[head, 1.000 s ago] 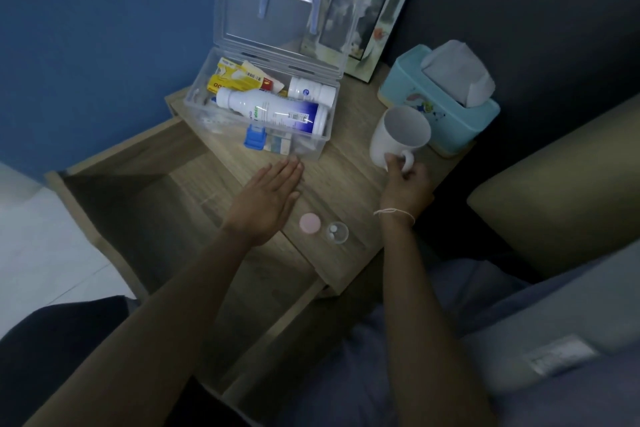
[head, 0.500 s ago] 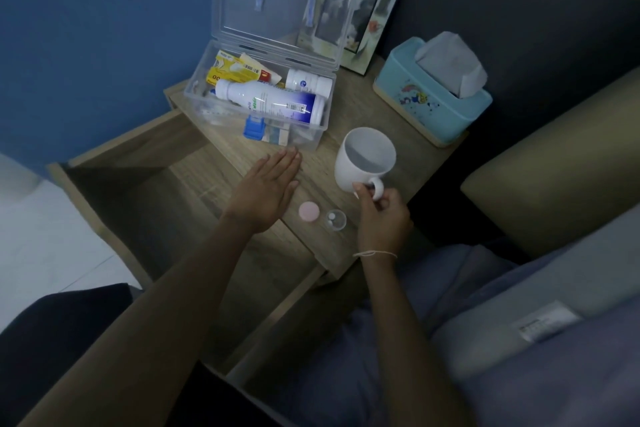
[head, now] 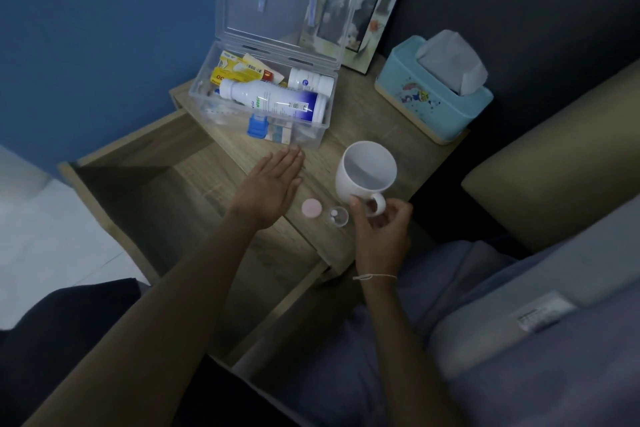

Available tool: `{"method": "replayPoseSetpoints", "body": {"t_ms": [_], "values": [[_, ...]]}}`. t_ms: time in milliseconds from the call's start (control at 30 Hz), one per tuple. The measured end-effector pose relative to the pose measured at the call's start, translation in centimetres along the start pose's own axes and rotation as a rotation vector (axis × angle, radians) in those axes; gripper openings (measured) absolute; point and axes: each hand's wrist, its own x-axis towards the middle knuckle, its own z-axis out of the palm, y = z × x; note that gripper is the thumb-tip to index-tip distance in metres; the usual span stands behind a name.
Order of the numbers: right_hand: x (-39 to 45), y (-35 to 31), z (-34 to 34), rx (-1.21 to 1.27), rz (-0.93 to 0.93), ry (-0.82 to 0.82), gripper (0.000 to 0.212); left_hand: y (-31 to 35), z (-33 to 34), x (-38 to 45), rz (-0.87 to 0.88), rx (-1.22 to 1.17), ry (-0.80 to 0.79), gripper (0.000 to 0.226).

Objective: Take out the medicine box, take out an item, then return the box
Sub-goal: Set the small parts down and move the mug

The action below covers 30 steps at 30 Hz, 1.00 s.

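Note:
The clear plastic medicine box (head: 311, 140) stands on the wooden nightstand (head: 360, 121) with its lid (head: 284, 7) up. Inside lie a large white bottle (head: 273, 101), a smaller white bottle (head: 310, 81) and yellow packets (head: 235, 70). In front of the box my left hand (head: 270, 187) rests flat on the top, fingers straight and together, holding nothing. Just right of it lie a pink cap (head: 311, 208) and a small clear cup (head: 338, 216) with white pills in it. My right hand (head: 381, 229) grips the handle of a white mug (head: 367, 175), which tilts above the nightstand's front edge.
A light blue tissue box (head: 433, 104) stands at the back right, a picture frame (head: 363, 0) leans on the wall behind the medicine box. The nightstand's drawer (head: 166, 204) is pulled open at the left. A sofa arm (head: 554, 163) is at the right.
My right hand has pulled the mug from beside the tissue box toward me and tilted it near the front edge. My left hand has stayed flat on the top.

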Motion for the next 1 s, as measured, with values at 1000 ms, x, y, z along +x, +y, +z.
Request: {"method": "replayPoseSetpoints", "body": {"t_ms": [1000], "values": [[18.6, -14.2, 14.9, -0.253, -0.36, -0.362, 0.075, -9.7, -15.5, 12.5, -0.432, -0.457, 0.293, 0.064]]}}
